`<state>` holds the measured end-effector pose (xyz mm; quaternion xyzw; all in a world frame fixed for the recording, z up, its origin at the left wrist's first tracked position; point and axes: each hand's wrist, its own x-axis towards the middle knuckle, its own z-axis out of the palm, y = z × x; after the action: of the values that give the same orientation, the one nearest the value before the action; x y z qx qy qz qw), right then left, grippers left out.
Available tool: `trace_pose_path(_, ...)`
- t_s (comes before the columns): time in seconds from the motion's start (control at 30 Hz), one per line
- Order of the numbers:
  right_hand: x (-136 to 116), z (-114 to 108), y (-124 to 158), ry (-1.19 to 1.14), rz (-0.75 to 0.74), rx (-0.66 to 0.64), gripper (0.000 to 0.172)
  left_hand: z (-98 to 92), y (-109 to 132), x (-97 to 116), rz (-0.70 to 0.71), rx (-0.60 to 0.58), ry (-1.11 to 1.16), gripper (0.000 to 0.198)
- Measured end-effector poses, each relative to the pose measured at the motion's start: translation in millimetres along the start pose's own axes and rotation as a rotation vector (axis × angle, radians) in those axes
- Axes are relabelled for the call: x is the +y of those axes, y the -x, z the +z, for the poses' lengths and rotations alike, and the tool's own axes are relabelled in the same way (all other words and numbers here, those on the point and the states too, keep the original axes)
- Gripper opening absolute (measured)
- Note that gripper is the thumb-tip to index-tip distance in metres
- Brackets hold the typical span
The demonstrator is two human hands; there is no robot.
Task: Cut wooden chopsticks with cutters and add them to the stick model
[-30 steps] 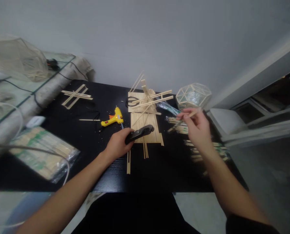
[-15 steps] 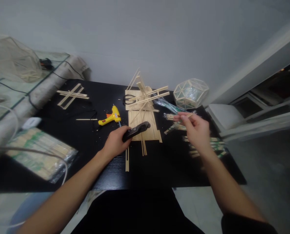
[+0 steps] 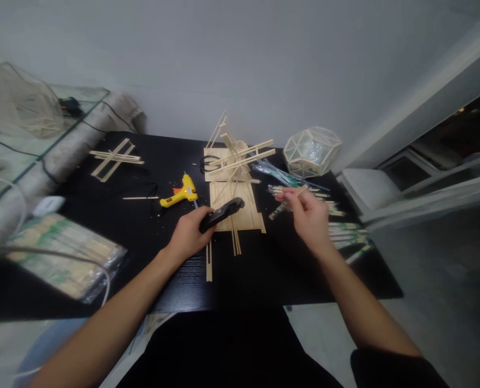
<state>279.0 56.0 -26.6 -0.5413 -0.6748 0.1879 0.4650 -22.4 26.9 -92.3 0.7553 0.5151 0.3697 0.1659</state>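
In the head view, my left hand [image 3: 188,235] is wrapped around the handles of black pliers [image 3: 223,213], whose head points up and to the right. Under the tool lies a flat panel of pale wooden sticks [image 3: 245,207], with more sticks built up into a frame [image 3: 245,157] behind it. My right hand [image 3: 311,220] is pinched on a short wooden stick [image 3: 301,190], partly covered by the fingers. It hovers by wrapped chopsticks [image 3: 277,210] at the right. A yellow glue gun [image 3: 181,193] rests left of the panel.
Packed chopsticks [image 3: 68,253] lie at the left, beside a white cable. Crossed sticks [image 3: 116,158] sit at the back left. A faceted stick frame [image 3: 312,152] stands back right, near clear wrappers [image 3: 276,173]. More wrapped chopsticks [image 3: 348,234] lie near the table's right edge.
My right hand has shifted slightly left and down with the short stick. My left hand keeps its hold on the pliers. The whole view has shifted a little.
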Motion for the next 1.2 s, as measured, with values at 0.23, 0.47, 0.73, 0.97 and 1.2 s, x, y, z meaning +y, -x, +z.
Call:
trace_pose_path(0.23,7,6,-1,-0.042,0.014,0.010,0.026,-0.4,0,2,0.019,0.024,0.009,0.021)
trace_pose_path(0.47,20,19,3,-0.018,0.047,-0.031,0.032,-0.5,0,2,0.032,0.032,0.017,0.018)
trace_pose_path(0.73,-18,15,18,-0.001,0.057,-0.492,0.041,-2.0,-2,11,-0.096,0.057,0.163,0.015)
trace_pose_path(0.97,-32,37,39,-0.103,0.180,-0.851,0.033,-0.4,-4,17,-0.194,-0.008,0.434,0.030)
trace_pose_path(1.2,-33,39,39,-0.196,0.196,-0.886,0.032,3.4,-2,12,-0.173,-0.074,0.409,0.030)
